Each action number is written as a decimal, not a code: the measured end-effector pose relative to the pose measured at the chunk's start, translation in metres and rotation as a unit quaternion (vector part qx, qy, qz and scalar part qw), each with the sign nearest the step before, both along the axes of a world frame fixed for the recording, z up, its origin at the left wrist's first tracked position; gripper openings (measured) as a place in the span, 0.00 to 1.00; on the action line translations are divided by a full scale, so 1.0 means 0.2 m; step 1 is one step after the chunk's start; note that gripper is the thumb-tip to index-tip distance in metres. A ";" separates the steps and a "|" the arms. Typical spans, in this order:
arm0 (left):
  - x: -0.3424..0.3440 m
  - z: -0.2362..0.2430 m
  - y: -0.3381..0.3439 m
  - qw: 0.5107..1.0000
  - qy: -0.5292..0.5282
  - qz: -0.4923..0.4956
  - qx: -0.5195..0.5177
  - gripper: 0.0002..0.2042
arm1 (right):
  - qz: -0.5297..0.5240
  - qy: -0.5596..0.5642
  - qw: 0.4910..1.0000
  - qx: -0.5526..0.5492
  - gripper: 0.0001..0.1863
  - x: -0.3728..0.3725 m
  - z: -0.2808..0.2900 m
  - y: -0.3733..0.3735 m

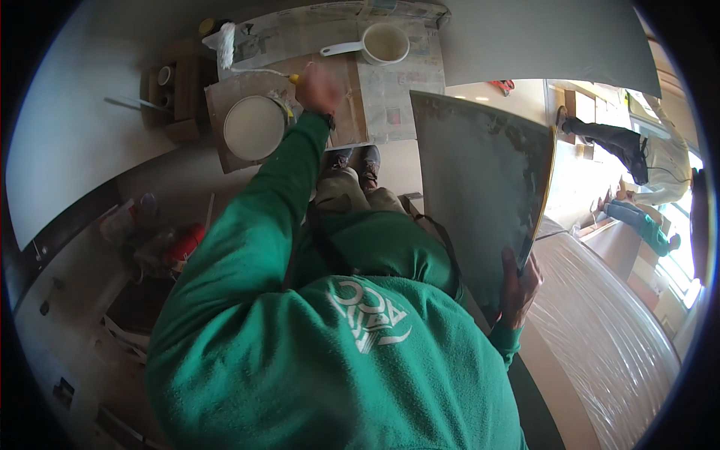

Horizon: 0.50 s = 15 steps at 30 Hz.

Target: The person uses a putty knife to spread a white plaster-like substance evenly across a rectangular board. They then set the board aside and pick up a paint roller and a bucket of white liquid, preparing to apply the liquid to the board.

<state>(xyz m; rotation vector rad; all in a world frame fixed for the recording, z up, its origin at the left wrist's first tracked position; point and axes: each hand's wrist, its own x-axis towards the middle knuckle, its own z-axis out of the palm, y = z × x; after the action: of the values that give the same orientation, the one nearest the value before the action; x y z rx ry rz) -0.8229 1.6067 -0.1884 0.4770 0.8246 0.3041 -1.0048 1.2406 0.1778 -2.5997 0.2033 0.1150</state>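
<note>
Landmark: 1 paint bucket (pixel 255 129), round, pale contents, set on cardboard (pixel 351 124).
- 1 paint roller (pixel 226 46): fluffy white sleeve beyond the bucket, slightly left; white rod; yellow handle above the bucket's right rim.
- 1 left hand (pixel 320 90), motion-blurred, beyond and right of the bucket: fingers wrapped round the yellow handle.
- 1 grey panel (pixel 480 157), mottled face, well right of the bucket.
- 1 right hand (pixel 523 286), nearer than the bucket, far to its right: grasping the panel's edge, thumb on the face.
- 1 white pot (pixel 385 43), long-handled, on newspaper (pixel 401 97), beyond the bucket, rightward.
</note>
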 end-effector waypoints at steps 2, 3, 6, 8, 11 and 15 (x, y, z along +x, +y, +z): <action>0.14 -0.13 -0.02 0.995 0.096 0.039 0.010 0.20 | -0.030 0.019 0.999 0.002 0.10 -0.03 0.00 -0.01; 0.19 -0.18 -0.03 0.994 0.103 0.034 0.003 0.24 | -0.038 0.031 0.999 -0.002 0.10 -0.04 0.00 -0.01; 0.31 -0.29 -0.01 0.994 0.104 0.029 -0.015 0.34 | -0.068 0.036 0.997 -0.003 0.11 -0.05 -0.03 -0.01; 0.36 -0.35 -0.02 0.994 0.087 0.061 -0.038 0.36 | -0.089 0.040 0.995 -0.004 0.11 -0.05 -0.04 0.00; 0.42 -0.44 -0.02 0.994 0.031 0.078 -0.066 0.37 | -0.113 0.055 0.992 -0.015 0.12 -0.05 -0.06 0.03; 0.47 -0.53 -0.01 0.995 -0.028 0.057 -0.074 0.27 | -0.134 0.067 0.989 -0.020 0.12 -0.03 -0.07 0.05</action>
<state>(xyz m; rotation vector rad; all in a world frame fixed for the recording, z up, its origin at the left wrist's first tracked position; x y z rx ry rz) -0.7281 1.6048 -0.2939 0.2824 0.8138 0.3582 -1.0106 1.2508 0.1636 -2.5767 0.6057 0.1921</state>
